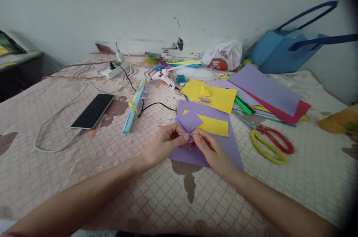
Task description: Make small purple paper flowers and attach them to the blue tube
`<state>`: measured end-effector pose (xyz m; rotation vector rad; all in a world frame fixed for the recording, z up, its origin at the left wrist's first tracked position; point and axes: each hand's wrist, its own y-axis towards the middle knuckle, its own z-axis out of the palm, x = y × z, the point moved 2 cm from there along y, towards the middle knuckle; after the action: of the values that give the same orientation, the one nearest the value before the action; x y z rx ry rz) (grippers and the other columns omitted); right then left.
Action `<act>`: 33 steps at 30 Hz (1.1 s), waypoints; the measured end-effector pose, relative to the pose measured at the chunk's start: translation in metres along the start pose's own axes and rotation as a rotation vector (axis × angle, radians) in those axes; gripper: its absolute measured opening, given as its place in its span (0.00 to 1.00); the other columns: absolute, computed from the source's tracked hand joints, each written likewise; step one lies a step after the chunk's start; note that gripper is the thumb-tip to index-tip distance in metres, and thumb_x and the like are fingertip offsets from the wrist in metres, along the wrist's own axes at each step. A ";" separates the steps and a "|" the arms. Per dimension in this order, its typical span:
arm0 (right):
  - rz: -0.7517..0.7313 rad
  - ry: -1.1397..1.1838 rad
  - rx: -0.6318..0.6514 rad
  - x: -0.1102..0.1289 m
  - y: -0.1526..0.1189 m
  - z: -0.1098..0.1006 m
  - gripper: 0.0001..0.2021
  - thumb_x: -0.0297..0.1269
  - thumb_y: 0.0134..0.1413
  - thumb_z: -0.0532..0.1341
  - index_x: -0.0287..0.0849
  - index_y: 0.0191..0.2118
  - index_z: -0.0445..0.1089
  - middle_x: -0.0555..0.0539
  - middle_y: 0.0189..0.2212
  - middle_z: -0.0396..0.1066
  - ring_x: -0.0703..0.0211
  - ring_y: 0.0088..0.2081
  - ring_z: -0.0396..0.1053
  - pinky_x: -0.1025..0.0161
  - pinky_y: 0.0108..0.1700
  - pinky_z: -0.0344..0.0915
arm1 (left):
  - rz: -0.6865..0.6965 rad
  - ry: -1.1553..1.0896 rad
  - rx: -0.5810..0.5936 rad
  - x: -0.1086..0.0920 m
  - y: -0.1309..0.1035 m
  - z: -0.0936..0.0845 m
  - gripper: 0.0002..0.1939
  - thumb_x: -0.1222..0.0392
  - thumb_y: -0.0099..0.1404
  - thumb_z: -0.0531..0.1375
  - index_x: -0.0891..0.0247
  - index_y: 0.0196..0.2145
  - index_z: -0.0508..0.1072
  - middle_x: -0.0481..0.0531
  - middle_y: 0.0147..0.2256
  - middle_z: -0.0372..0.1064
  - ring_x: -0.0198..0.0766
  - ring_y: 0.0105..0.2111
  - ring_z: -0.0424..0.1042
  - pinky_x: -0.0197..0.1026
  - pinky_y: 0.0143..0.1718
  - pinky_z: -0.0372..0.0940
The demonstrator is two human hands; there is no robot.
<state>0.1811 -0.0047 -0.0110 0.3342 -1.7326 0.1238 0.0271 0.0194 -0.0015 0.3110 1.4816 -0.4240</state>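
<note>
Between my two hands is a small purple paper piece (185, 134), pinched at both ends. My left hand (165, 142) grips its left end with thumb and fingers. On the other end, the fingertips of my right hand (208, 145) are closed. Both hands are over a purple sheet (233, 151) lying on the table. A purple paper square (190, 119) and a yellow strip (215, 125) rest on that sheet, just beyond my fingers. Farther back, a yellow sheet (220, 97) carries a crumpled yellow paper shape (204, 91) and a purple scrap (205, 100).
Scissors (270, 142) with red and yellow handles lie right, near a green cutter (244, 104) and stacked coloured sheets (265, 88). At left are a charging phone (93, 111) and a light-blue paper tube (134, 104). A glue gun (165, 78), power strip (116, 69) and blue bag (288, 52) stand behind.
</note>
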 end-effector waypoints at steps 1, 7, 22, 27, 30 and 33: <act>0.012 0.009 0.013 0.001 -0.001 0.000 0.13 0.44 0.61 0.52 0.42 0.30 0.63 0.51 0.26 0.62 0.62 0.30 0.60 0.66 0.31 0.57 | -0.004 0.007 0.003 -0.001 -0.001 0.000 0.10 0.57 0.59 0.61 0.68 0.29 0.67 0.47 0.24 0.66 0.30 0.26 0.64 0.34 0.28 0.59; 0.026 -0.018 0.049 0.000 0.000 -0.001 0.11 0.42 0.59 0.55 0.43 0.29 0.63 0.52 0.26 0.62 0.64 0.29 0.59 0.67 0.30 0.56 | -0.045 0.020 0.017 0.001 0.000 0.001 0.09 0.58 0.58 0.60 0.67 0.27 0.67 0.45 0.22 0.63 0.29 0.23 0.62 0.33 0.26 0.56; 0.021 0.067 -0.063 -0.006 0.006 -0.009 0.07 0.42 0.57 0.57 0.44 0.33 0.65 0.52 0.28 0.64 0.64 0.31 0.62 0.66 0.34 0.59 | 0.043 -0.017 -0.003 0.005 0.006 -0.004 0.09 0.60 0.57 0.63 0.68 0.33 0.69 0.48 0.28 0.67 0.31 0.29 0.67 0.35 0.33 0.62; 0.060 0.042 -0.073 -0.008 0.005 -0.010 0.08 0.41 0.56 0.58 0.43 0.31 0.65 0.53 0.26 0.63 0.64 0.29 0.61 0.66 0.33 0.58 | 0.087 -0.019 -0.011 0.009 0.006 -0.005 0.12 0.63 0.55 0.64 0.67 0.37 0.69 0.52 0.34 0.71 0.35 0.35 0.70 0.39 0.39 0.65; 0.065 0.071 -0.060 -0.008 0.005 -0.010 0.07 0.41 0.55 0.59 0.43 0.32 0.65 0.52 0.27 0.63 0.64 0.31 0.62 0.65 0.34 0.59 | 0.100 0.060 -0.021 0.009 0.005 -0.005 0.10 0.61 0.57 0.63 0.67 0.37 0.70 0.53 0.34 0.71 0.36 0.35 0.71 0.40 0.39 0.65; 0.051 0.071 -0.085 -0.008 0.005 -0.010 0.07 0.39 0.53 0.61 0.44 0.35 0.66 0.52 0.30 0.64 0.63 0.33 0.63 0.65 0.35 0.60 | 0.131 0.132 -0.043 0.008 0.003 -0.004 0.13 0.62 0.57 0.62 0.66 0.41 0.69 0.55 0.37 0.71 0.38 0.36 0.71 0.41 0.39 0.66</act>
<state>0.1901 0.0040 -0.0163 0.2208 -1.6714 0.0973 0.0249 0.0236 -0.0098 0.4056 1.5864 -0.2706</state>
